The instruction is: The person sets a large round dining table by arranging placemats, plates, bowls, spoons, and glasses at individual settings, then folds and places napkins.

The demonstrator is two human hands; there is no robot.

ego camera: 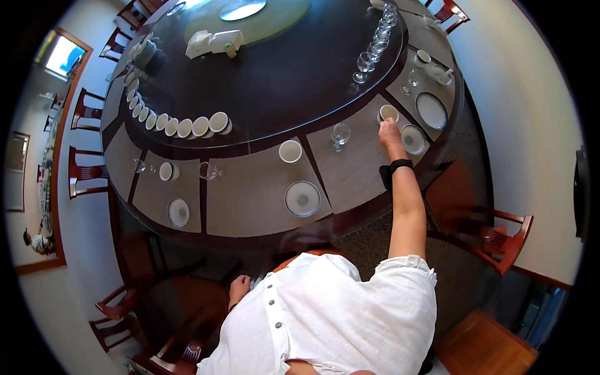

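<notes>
My right hand point(390, 132) reaches over a woven placemat point(361, 159) at the right and touches the near side of a white cup point(388, 113); its fingertips are partly hidden, so a grip cannot be told. A small plate with a dark rim point(413, 139) lies just right of that hand. Stemmed glasses point(341, 134) stand to its left. My left hand point(240, 287) hangs low beside my body, fingers curled, away from the table; its inner side is hidden. In front of me are another white cup point(290, 151) and a plate point(302, 199) on a placemat.
White cups point(200, 126) line the left edge of the raised dark turntable point(281, 84); glasses point(365, 62) line its right side. A stack of plates point(144, 54) stands far left. Wooden chairs point(501, 239) surround the round table. A mirror at left shows a person.
</notes>
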